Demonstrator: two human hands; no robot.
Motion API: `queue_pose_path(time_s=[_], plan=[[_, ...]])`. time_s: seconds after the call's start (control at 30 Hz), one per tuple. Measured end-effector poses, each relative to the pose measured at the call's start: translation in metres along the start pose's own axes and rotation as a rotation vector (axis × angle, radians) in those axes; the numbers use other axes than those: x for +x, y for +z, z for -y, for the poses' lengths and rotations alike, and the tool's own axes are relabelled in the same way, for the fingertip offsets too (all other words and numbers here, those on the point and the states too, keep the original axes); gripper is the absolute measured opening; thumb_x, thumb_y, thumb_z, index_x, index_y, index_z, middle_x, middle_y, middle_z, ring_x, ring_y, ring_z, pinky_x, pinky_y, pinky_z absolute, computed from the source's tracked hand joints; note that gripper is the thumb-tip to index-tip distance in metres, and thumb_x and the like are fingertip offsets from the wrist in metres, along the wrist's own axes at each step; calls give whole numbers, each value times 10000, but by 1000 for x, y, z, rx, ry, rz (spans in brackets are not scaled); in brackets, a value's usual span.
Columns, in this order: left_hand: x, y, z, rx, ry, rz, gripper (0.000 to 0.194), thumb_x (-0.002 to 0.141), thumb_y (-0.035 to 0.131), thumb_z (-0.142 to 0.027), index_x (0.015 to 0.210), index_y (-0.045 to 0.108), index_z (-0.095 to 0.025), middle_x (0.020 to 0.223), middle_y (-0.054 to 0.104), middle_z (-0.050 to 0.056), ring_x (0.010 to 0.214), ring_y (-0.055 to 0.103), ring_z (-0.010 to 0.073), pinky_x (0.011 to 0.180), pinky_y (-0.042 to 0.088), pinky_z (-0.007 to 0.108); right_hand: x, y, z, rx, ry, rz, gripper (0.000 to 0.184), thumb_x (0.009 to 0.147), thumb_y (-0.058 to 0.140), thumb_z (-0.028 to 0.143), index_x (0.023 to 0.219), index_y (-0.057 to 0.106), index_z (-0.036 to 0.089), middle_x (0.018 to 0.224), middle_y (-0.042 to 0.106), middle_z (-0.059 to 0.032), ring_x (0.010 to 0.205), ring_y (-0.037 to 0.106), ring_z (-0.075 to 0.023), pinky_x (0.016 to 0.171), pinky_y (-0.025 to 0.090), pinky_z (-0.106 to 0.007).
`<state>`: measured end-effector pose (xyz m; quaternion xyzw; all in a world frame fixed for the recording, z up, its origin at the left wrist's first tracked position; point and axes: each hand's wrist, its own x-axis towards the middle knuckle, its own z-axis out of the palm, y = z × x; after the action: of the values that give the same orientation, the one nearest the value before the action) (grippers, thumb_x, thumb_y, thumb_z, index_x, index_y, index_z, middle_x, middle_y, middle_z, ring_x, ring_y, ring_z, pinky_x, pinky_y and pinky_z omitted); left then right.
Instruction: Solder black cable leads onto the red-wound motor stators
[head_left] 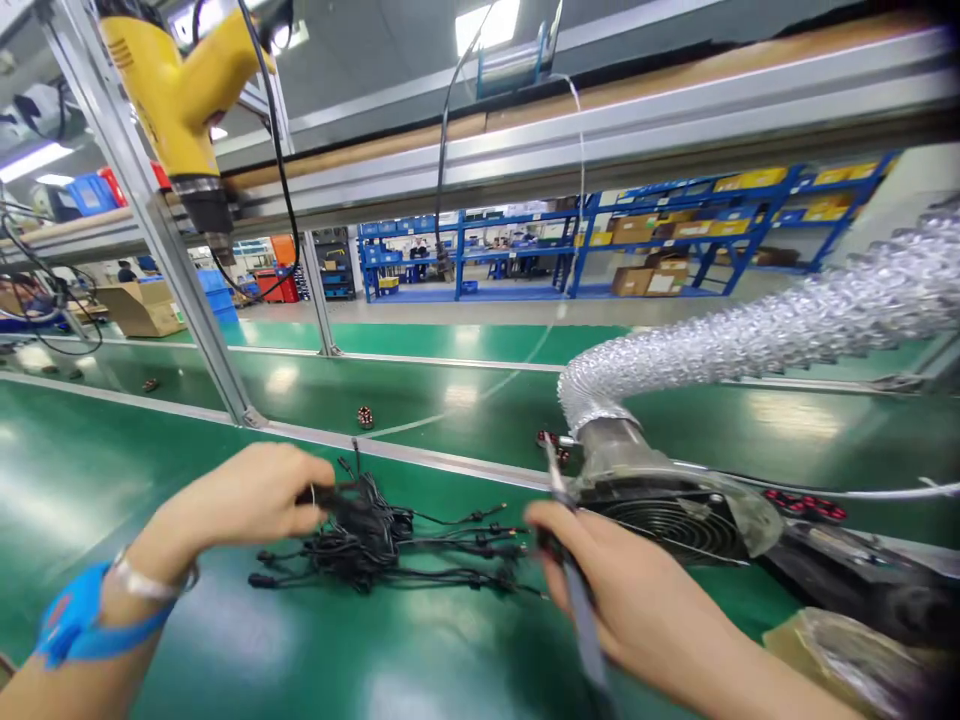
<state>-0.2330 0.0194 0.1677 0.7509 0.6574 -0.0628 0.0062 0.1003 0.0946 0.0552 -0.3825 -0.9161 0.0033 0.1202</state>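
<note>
A heap of black cables [364, 530] with small connectors lies on the green work surface between my hands. My left hand [259, 495] is closed over the heap's left side, pinching a black cable end [322, 494]. Several cable leads stretch right from the heap toward my right hand [600, 570]. That hand is wrapped round a slim metal tool [556, 470] with a narrow tip pointing up and away. Motion blurs the tool, so its exact kind is unclear. Beyond its tip, small red and black parts [551, 440] sit by the fan unit.
A black fan unit [667, 520] with a silver flexible duct [697, 355] stands at the right. Near it are a plastic-covered box [840, 650] and red-ringed parts [806, 505]. A yellow heat gun [169, 95] hangs upper left beside a metal post [161, 230]. A copper-coloured round part [365, 417] lies behind the rail.
</note>
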Motion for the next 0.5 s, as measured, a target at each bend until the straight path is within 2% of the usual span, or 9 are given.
queue_pose_path(time_s=[0.07,0.13,0.17,0.23,0.33,0.43,0.5], plan=[[45,-13,37,12,-187,-60,56,756,707,-245,799,688,-214,674,646,7,708,642,222,629,432,288,77,-18,5,-46,47,2,267,918,521,153,1182,560,172,899,679,-69,844,675,-222,739,557,-351],[93,-16,65,28,-292,-142,146,841,666,-263,955,690,-175,838,683,54,850,652,247,743,496,352,148,-21,7,-70,109,-3,277,959,557,239,1221,555,150,991,672,-73,869,670,-212,759,567,-381],[116,-12,76,31,-346,-193,209,900,614,-274,1065,661,-156,968,682,81,928,645,247,802,513,391,179,-18,6,-78,145,-5,298,969,580,313,1221,567,155,1090,649,-70,906,661,-195,783,569,-386],[156,5,88,23,-416,-254,328,941,592,-334,1218,585,-158,1198,620,96,1023,629,230,868,538,436,227,-4,0,-81,202,-2,320,961,598,335,1227,576,160,1186,621,-85,981,646,-211,824,565,-408],[199,51,97,-1,-474,-276,341,943,594,-328,1241,576,-162,1237,605,102,1040,628,234,870,550,440,266,27,-19,-75,266,13,328,959,603,332,1237,573,162,1213,611,-89,1007,640,-219,839,562,-420],[228,102,109,-16,-514,-271,343,943,594,-330,1240,576,-159,1229,608,102,1032,631,233,863,553,438,278,61,-46,-76,326,33,327,958,603,330,1238,573,163,1219,608,-89,1016,638,-222,846,560,-424],[244,130,120,-23,-530,-259,349,943,593,-334,1244,574,-159,1232,607,103,1036,630,235,865,551,441,282,79,-64,-85,369,50,328,958,603,330,1240,573,165,1227,606,-91,1027,634,-226,854,556,-430]])
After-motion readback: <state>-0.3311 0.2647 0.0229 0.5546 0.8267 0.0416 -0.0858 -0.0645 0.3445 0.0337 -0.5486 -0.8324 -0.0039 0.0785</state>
